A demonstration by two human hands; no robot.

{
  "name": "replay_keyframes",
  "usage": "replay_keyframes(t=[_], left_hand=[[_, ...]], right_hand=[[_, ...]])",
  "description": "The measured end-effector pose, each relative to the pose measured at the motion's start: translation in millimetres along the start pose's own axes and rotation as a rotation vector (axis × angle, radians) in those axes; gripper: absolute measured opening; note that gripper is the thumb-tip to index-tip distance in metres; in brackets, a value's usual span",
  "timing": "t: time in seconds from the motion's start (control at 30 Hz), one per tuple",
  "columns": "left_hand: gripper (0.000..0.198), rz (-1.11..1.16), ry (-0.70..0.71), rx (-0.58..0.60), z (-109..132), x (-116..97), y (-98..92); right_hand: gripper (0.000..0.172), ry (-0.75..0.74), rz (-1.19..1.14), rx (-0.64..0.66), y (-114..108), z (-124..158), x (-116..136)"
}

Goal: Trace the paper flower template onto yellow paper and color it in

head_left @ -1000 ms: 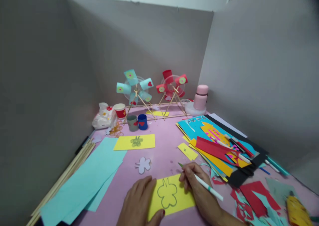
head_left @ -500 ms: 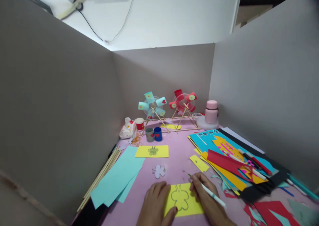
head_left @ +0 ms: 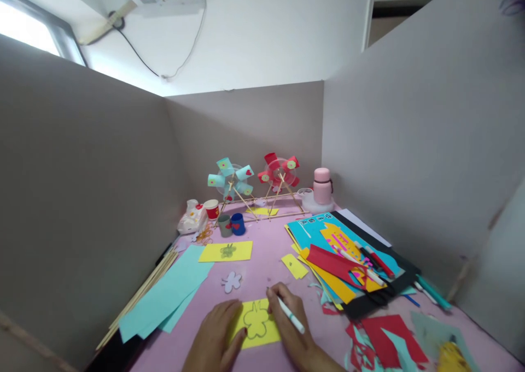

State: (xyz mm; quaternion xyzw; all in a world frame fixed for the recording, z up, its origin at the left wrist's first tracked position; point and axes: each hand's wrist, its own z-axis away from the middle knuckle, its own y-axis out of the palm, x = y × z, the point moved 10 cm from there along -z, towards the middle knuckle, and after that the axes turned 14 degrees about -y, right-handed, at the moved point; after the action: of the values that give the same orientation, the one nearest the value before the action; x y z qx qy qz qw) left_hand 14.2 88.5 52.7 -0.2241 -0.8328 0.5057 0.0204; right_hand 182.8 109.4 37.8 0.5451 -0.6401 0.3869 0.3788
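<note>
A yellow paper card [head_left: 266, 339] with a butterfly-like outline drawn on it lies before me on the table. My left hand [head_left: 214, 335] rests flat over its left edge, thumb and fingers apart. In my right hand [head_left: 293, 328] is a white marker [head_left: 292, 316] with a green band, held like a pen over the card's right side. My fingers hide the marker's tip. Just beyond the card lies a pale lilac butterfly-shaped cutout [head_left: 232, 282]. Farther back, another yellow card [head_left: 209, 252] carries a shaded butterfly drawing.
Light blue sheets [head_left: 168, 290] and wooden sticks [head_left: 137, 298] lie left. On the right are stacked coloured papers [head_left: 305, 227], markers and red scraps [head_left: 383, 336]. Behind stand a blue wheel model [head_left: 232, 180], a red one [head_left: 279, 172], small paper cups [head_left: 238, 224] and a pink bottle [head_left: 322, 189].
The camera view has swung to the right, so everything appears farther left. My right hand has moved in closer to the drawn outline, and the marker now sits more upright. My left hand stays on the card.
</note>
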Motion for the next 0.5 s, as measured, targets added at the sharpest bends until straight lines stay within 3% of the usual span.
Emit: replay_keyframes(t=[0.5], left_hand=[[0.037,-0.050,-0.065,-0.022,-3,-4,-7.9]], right_hand=[[0.036,0.066,0.004,0.037,2,1,-13]])
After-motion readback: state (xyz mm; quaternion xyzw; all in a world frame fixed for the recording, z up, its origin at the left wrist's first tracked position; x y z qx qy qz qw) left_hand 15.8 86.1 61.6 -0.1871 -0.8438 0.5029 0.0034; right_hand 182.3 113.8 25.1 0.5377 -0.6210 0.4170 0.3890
